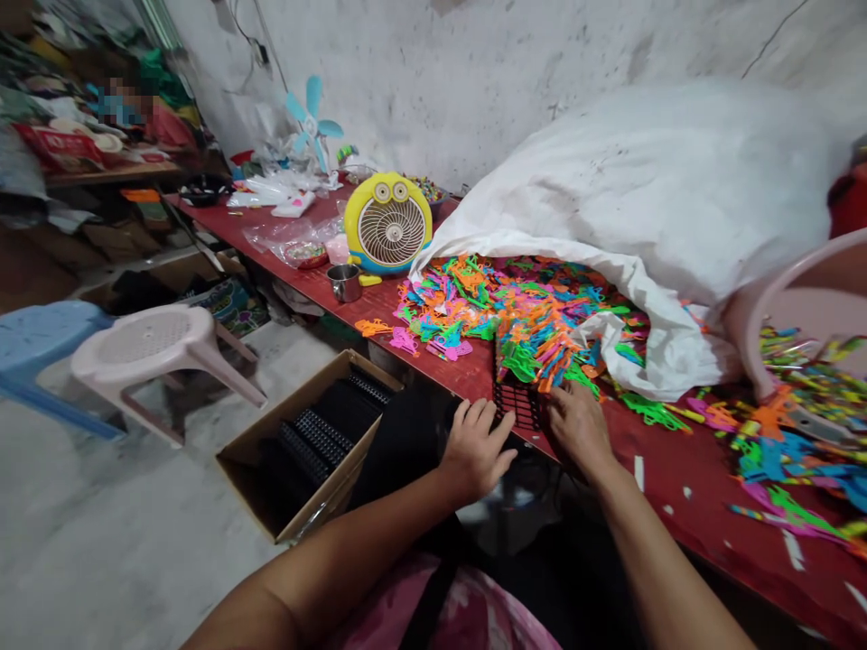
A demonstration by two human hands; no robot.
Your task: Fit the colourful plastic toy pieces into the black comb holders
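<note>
My left hand [478, 444] rests with spread fingers at the table's front edge, its fingertips beside a black grid tray [518, 406]. On the tray's right side, my right hand [577, 422] has curled fingers near an orange plastic piece; what they grip, if anything, is hidden. Rows of small colourful plastic pieces [542, 338] cover the far part of the tray. Behind it a loose heap of similar pieces [467, 293] spills from the mouth of a large white sack [629, 181].
A cardboard box [271, 442] with black trays stands at lower left, near pink [153, 343] and blue [51, 329] stools. On the red table [433, 366] are a metal cup [345, 283], a yellow fan [389, 226] and a pink tub [749, 316]. A person sits far left.
</note>
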